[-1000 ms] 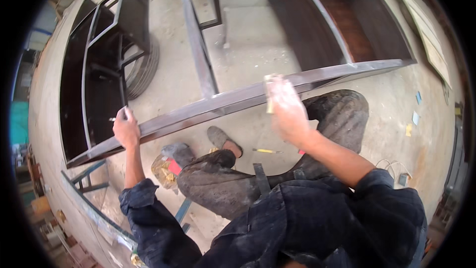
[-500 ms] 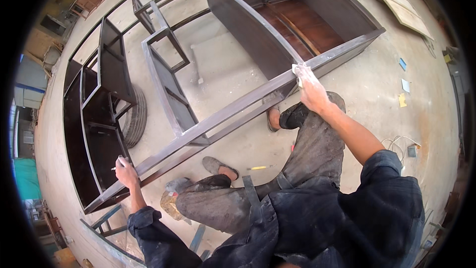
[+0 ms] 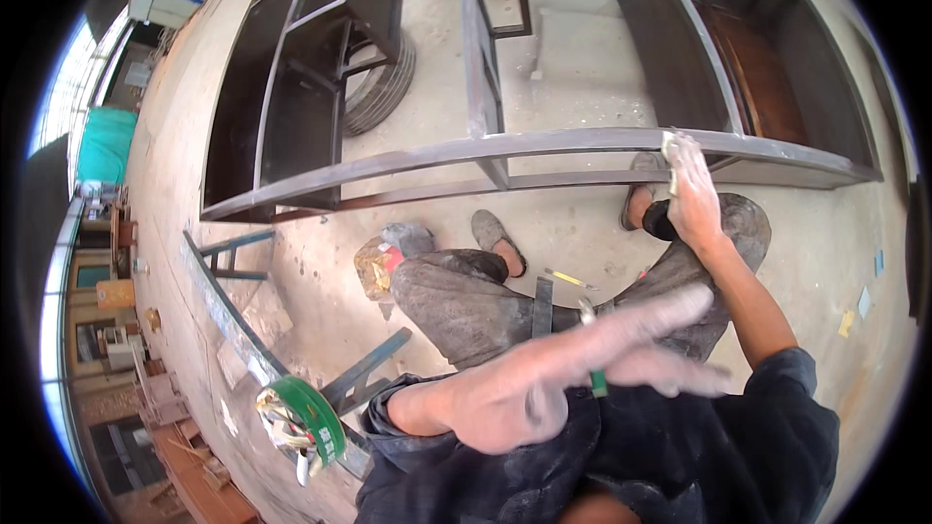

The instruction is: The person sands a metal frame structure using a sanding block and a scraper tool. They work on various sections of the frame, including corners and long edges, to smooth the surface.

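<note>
The dark wooden furniture frame (image 3: pixel 417 163) lies in front of me, its long front rail dusted grey. On that rail, toward the right, my right hand (image 3: pixel 695 206) presses a folded pale piece of sandpaper (image 3: pixel 671 148) with closed, dusty fingers. My left hand (image 3: pixel 553 378) hangs over my lap, well off the frame, its fingers stretched to the right and smeared by motion. A thin tool (image 3: pixel 598 383) with a green end and a whitish end crosses between those fingers. Its kind is unclear, and its middle is hidden.
Left of my knees stands a bluish stool or trestle (image 3: pixel 243 325) with a green round tin (image 3: pixel 309 417) full of odds and ends. A crumpled bag (image 3: pixel 374 267) and a yellow knife-like tool (image 3: pixel 571 278) lie near my feet. A tire (image 3: pixel 383 92) rests behind the frame.
My left hand has left the rail's left end and come back over my lap. My right hand stays on the rail with the sandpaper. The view has turned left, bringing in the green tin.
</note>
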Demonstrator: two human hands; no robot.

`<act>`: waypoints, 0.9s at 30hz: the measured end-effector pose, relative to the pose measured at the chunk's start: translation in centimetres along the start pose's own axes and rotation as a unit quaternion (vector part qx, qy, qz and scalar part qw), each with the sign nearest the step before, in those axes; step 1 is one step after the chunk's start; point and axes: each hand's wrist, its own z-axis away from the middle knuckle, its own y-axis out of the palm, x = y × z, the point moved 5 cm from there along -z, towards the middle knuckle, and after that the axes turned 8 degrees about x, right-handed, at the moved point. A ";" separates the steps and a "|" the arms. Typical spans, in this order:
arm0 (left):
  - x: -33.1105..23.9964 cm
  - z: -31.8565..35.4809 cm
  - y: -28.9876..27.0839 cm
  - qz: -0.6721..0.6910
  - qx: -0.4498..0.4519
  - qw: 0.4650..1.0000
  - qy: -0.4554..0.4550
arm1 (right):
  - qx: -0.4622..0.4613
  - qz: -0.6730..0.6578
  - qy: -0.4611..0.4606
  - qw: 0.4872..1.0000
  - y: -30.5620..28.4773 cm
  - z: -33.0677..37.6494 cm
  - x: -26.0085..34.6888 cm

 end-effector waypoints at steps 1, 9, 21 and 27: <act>-0.8 0.0 1.6 -0.002 0.092 0.995 0.030 | 0.001 0.065 0.022 0.998 0.2 1.0 -1.4; -2.6 1.6 7.6 0.018 0.064 0.925 0.374 | 0.119 -0.202 -0.139 0.962 1.5 -1.1 14.5; 1.7 9.0 -3.7 -0.124 -0.256 0.958 0.027 | 0.203 -0.154 -0.302 0.919 -5.1 -4.6 15.3; 8.1 10.7 -8.9 -0.381 -0.375 0.837 -0.117 | 0.247 -0.133 -0.482 0.830 -4.8 -7.3 20.6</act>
